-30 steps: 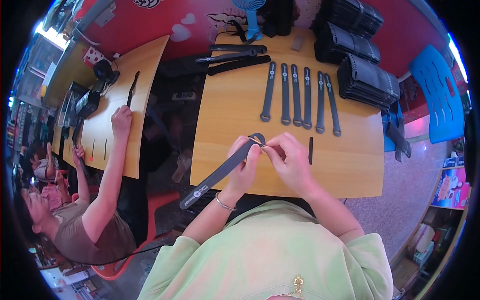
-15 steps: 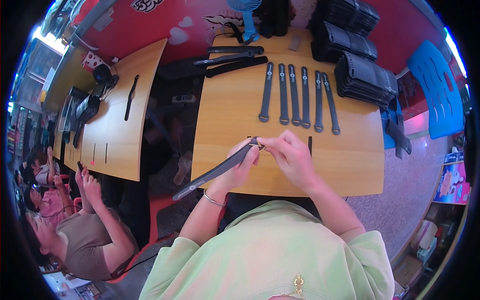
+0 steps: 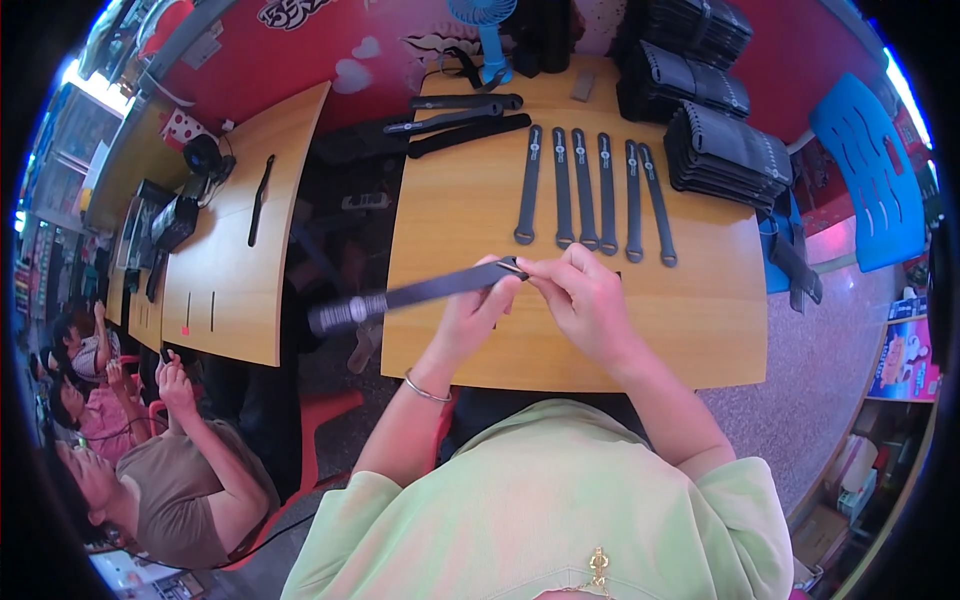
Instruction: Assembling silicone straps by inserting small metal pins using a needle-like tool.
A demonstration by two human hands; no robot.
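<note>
Wooden table [image 3: 700, 330] carries five dark straps [image 3: 590, 190] laid side by side beyond the hands. Above its near half, left hand [image 3: 470, 315] and right hand [image 3: 585, 300] both pinch a long dark strap [image 3: 420, 292], slanting leftward past the table's edge.

One camera on your head, looking straight down, close over your chest and arms, facing the wooden table [image 3: 700, 330] from its near edge to its far edge, picture bent round at the rim, second table [image 3: 235, 300] at left.
</note>
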